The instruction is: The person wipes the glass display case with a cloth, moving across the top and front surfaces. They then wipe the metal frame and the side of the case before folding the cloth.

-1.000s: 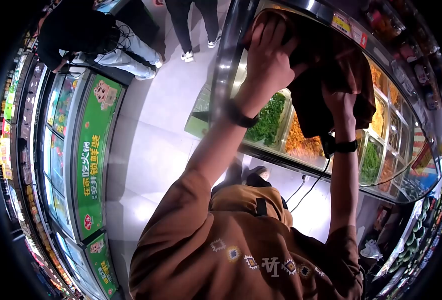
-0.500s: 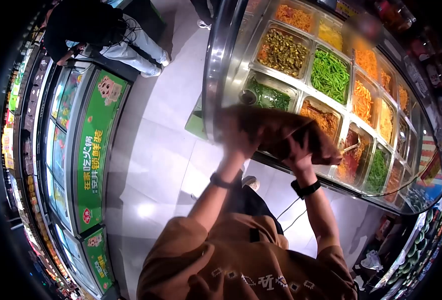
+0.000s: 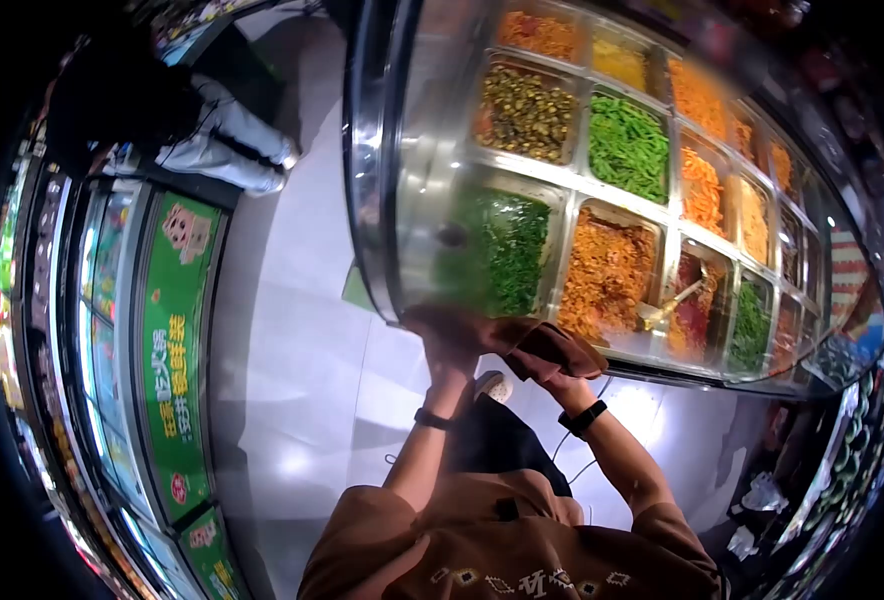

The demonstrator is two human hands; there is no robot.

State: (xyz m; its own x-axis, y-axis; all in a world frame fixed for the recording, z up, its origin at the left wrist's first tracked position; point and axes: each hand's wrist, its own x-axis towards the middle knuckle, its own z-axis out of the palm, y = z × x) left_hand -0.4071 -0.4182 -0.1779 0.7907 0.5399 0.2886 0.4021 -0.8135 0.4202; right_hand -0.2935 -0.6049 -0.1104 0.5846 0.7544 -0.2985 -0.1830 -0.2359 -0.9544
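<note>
Two hands are clamping one bunched brown cloth point(image 3: 554, 352): our left hand point(image 3: 449, 342) is gripping its left end, our right hand point(image 3: 562, 384) is clutching it from beneath. We are holding it at the near rim of the curved glass cover point(image 3: 412, 150), just ahead of both hands. We are judging the wiping to be at the pane's bottom edge; what is left, we cannot tell. Open floor point(image 3: 302, 330) is lying left of our hands, a freezer cabinet point(image 3: 177, 340) beyond it.
</note>
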